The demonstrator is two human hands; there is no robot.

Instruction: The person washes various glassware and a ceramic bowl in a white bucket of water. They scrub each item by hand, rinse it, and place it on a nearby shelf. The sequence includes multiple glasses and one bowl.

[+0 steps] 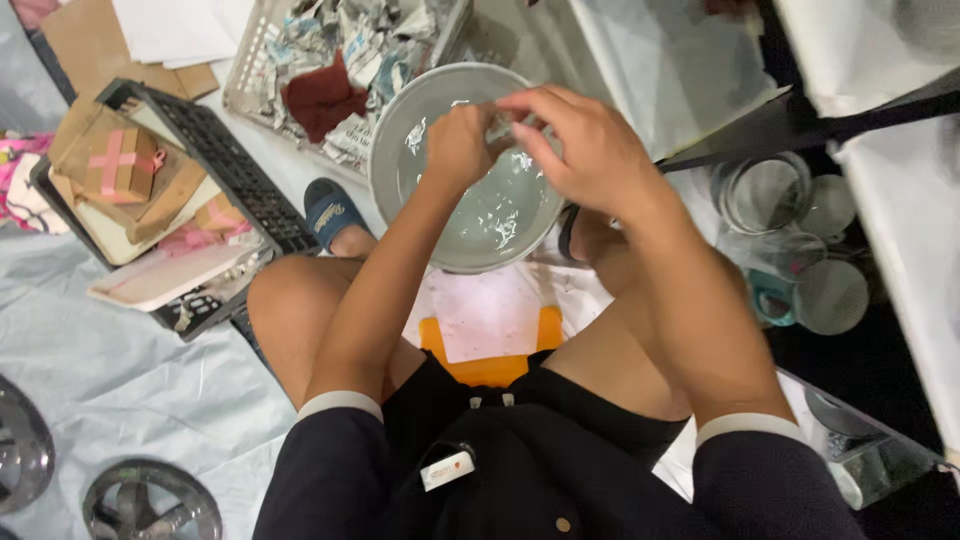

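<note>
Mid-step: peeling white scraps inside the grey basin. Left hand and right hand together, fingertips pinched on a small scrap. Next, probably: a steady pull.

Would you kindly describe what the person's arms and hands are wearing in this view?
Both arms are bare from just above the elbow down. The short sleeves are dark navy with a pale band at the cuff. The left hand and right hand wear no gloves; no rings or watch show.
</note>
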